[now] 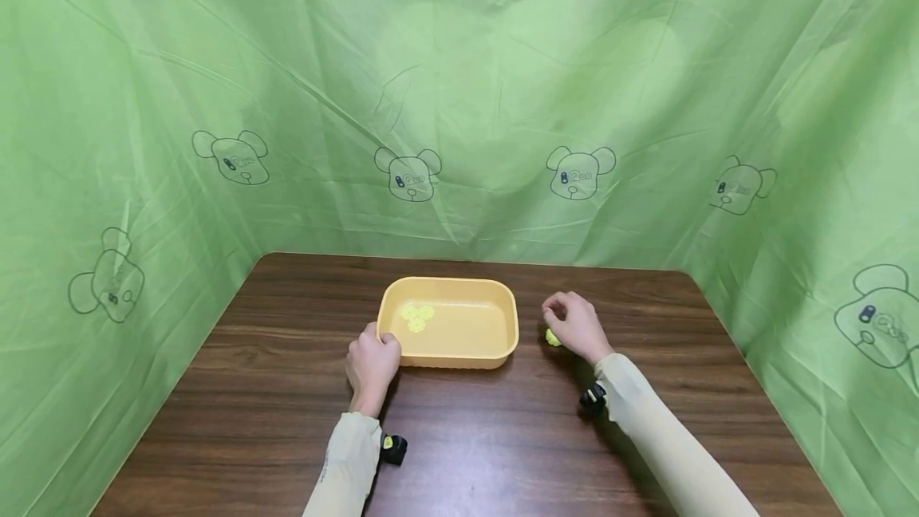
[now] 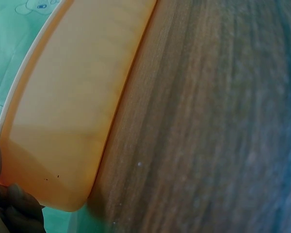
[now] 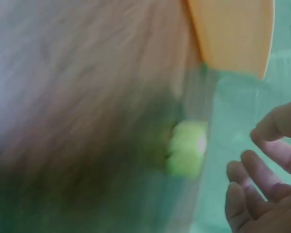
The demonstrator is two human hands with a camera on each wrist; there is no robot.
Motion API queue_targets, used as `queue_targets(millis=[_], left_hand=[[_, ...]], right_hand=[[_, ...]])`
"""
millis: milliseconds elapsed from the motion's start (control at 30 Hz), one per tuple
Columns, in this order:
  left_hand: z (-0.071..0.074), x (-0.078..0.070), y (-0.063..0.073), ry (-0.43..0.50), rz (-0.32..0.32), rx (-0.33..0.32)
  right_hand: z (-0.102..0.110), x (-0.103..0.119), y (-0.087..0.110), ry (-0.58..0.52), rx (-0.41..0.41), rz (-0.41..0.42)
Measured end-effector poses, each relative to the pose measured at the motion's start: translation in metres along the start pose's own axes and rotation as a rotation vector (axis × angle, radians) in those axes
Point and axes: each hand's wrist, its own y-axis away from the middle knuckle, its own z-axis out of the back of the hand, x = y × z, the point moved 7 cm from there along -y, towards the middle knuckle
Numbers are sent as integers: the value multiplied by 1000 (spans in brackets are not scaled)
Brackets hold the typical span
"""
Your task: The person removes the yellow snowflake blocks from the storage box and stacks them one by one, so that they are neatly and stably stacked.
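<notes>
A yellow rectangular plastic tub (image 1: 459,360) stands on the table with several bright yellow, scalloped pieces (image 1: 417,317) grouped at the left of its floor. My left hand (image 1: 372,363) grips the tub's near left corner, thumb over the rim; the left wrist view shows its fingers against the tub's corner (image 2: 43,179). To the right of the tub, my right hand (image 1: 581,331) hovers over a small yellow-green piece (image 1: 552,337). In the right wrist view that blurred, chunky piece (image 3: 186,149) sits on the table, apart from the loosely curved fingers (image 3: 254,170), which hold nothing.
The dark wood-grain table (image 1: 459,437) has rounded far corners. Green cloth (image 1: 488,214) with bear-head outlines hangs behind it and along both sides. A black wrist camera (image 1: 392,449) is on the left wrist and another camera (image 1: 593,399) on the right.
</notes>
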Motion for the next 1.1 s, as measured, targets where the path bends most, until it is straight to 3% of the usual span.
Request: queue_targets(millis=[100, 200, 367, 467, 600, 767, 900, 1100], left_hand=[[-1, 0, -1, -1, -1, 0], [1, -1, -2, -2, -4, -5], [2, 0, -4, -6, -1, 0], [2, 0, -3, -11, 5, 4], [0, -1, -1, -15, 8, 13], [-2, -1, 1, -18, 14, 14], [-2, -2, 1, -17, 8, 7], [-1, -1, -1, -8, -6, -5]], right_hand=[[-4, 27, -13, -26, -22, 68], [-15, 60, -30, -65, 6, 113], [-55, 109, -52, -234, 205, 32], [-84, 131, -58, -276, 334, -2], [-119, 145, -58, -194, 465, 27], [-150, 143, -48, 1, 585, 72], [-154, 139, -41, 106, 582, 66], [-142, 136, -40, 228, 454, 49]])
